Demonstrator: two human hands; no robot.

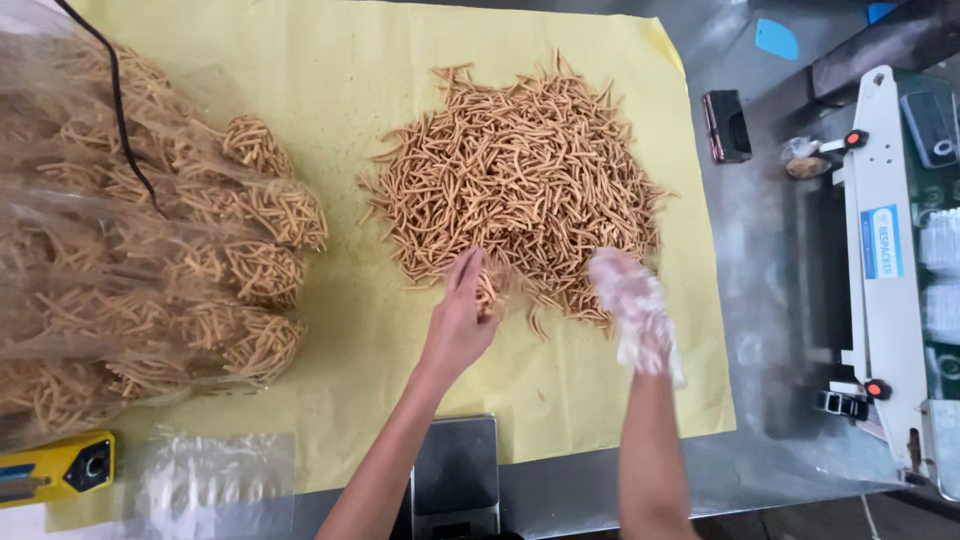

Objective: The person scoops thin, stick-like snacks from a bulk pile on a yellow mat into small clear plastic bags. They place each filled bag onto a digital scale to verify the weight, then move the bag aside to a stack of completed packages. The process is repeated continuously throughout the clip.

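Golden snack sticks, partly bagged

Yellow paper [330, 70] covers the surface. The bare left hand [460, 320] pinches a few sticks at the near edge of the loose snack pile [520, 170]; the gloved right hand [635, 305] is open, blurred. Filled clear bags [150, 260] lie left; most of the pile looks still unpacked.

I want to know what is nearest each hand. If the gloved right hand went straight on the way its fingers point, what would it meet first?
The right hand points up and slightly left, so it would probably meet the pile of fried snack sticks first; its fingertips seem already at the edge.
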